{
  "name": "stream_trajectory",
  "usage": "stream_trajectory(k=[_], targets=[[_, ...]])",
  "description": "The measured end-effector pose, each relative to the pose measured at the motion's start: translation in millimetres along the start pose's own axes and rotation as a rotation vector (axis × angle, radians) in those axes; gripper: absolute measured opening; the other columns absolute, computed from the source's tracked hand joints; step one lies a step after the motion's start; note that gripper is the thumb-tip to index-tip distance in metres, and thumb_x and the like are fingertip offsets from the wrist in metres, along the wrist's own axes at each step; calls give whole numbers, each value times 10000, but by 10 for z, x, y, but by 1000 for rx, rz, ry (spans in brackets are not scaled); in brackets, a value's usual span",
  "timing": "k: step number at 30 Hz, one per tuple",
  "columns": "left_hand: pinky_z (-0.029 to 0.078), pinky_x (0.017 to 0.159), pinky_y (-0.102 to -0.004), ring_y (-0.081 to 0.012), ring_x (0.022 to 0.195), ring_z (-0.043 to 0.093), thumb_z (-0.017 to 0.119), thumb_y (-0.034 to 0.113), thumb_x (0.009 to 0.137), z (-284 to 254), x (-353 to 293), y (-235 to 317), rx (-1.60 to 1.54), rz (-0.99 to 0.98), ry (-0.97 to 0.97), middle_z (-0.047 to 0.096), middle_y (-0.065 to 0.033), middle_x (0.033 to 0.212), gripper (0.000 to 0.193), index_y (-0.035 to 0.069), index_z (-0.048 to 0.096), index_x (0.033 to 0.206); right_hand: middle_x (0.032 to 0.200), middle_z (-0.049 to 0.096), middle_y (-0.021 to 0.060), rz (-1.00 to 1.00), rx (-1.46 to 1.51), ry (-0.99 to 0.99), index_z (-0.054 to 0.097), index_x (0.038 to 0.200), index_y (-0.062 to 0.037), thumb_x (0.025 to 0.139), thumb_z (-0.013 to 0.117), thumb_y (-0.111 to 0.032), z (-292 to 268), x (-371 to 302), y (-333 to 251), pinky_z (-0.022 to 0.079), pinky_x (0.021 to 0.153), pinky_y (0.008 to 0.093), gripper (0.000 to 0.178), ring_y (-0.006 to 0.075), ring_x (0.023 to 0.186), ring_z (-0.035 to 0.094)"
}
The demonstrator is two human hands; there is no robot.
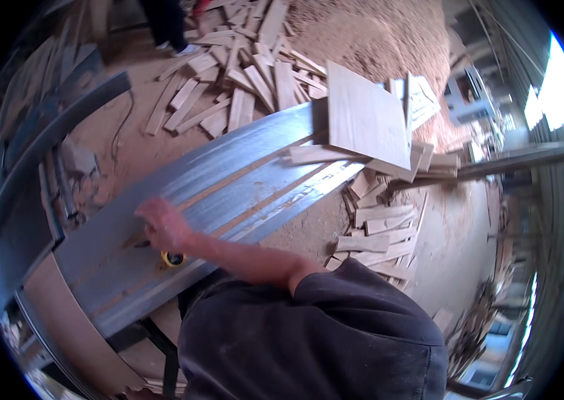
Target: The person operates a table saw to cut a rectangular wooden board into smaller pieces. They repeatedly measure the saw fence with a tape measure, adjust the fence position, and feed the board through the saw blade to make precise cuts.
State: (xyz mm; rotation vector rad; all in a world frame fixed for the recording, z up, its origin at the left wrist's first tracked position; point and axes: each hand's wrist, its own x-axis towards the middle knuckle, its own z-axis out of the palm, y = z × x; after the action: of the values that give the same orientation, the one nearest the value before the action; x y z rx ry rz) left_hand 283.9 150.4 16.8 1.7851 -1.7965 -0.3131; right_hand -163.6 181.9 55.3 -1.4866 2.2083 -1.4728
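My right hand (165, 223) reaches across my body over a long grey metal machine table (222, 190) with slots along it. Motion smears its fingers, so whether they hold anything does not show. Just below the wrist lies a round yellow-and-black object (173, 258), which looks like a tape measure. At the lower edge, only a small part of my left hand (142, 393) shows, by the end of a pale wooden board (68, 323) beside the table; its fingers are hidden.
A square wooden panel (368, 120) and loose planks rest on the table's far end. Piled offcuts (248, 80) and a sawdust heap (362, 33) lie beyond; more short planks (378, 233) lie right. A person's leg (165, 27) stands far left, near a curved grey machine part (55, 147).
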Motion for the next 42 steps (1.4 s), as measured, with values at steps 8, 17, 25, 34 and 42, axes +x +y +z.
stream_trajectory(k=[8, 17, 25, 34, 42], targets=[[569, 761, -346, -217, 871, 666, 655, 77, 914, 349, 76, -691, 74, 108, -37, 684, -137, 970, 389, -70, 571, 1264, 1052, 671, 194, 217, 315, -431, 668, 1128, -57, 783, 580, -25, -394, -29, -285, 514, 885, 441, 358, 385, 983, 640], [534, 897, -388, -243, 994, 675, 640, 111, 945, 683, -226, 1942, -1390, -696, -441, 690, -133, 1101, 327, -63, 570, 1213, 1305, 603, 162, 773, 1217, -1004, 517, 1364, 23, 856, 712, -219, 60, -133, -371, 412, 1088, 414, 595, 286, 1218, 567], [529, 872, -284, -145, 931, 684, 661, 117, 931, 132, -650, 2555, -945, -537, -505, 732, -105, 978, 288, -82, 643, 1139, 1283, 616, 158, 1289, 1303, -314, 539, 1325, 13, 930, 567, -136, 580, 527, -120, 475, 1036, 478, 423, 303, 1159, 605], [503, 904, -340, -230, 1009, 641, 681, 90, 883, 669, 299, 1572, -392, -441, 165, 692, -128, 1078, 288, -51, 651, 1132, 1273, 616, 161, 1095, 969, -382, 536, 1310, 45, 993, 556, -130, 1046, 1636, 37, 525, 976, 440, 362, 304, 1152, 617], [353, 1139, -446, -388, 1367, 395, 740, 135, 802, 1080, 1477, 1355, -118, -123, 125, 494, -201, 1418, 536, -9, 583, 1294, 1243, 630, 167, 1018, 906, -405, 557, 1286, 66, 997, 557, -168, 1901, 2430, 254, 529, 967, 440, 372, 316, 1124, 629]])
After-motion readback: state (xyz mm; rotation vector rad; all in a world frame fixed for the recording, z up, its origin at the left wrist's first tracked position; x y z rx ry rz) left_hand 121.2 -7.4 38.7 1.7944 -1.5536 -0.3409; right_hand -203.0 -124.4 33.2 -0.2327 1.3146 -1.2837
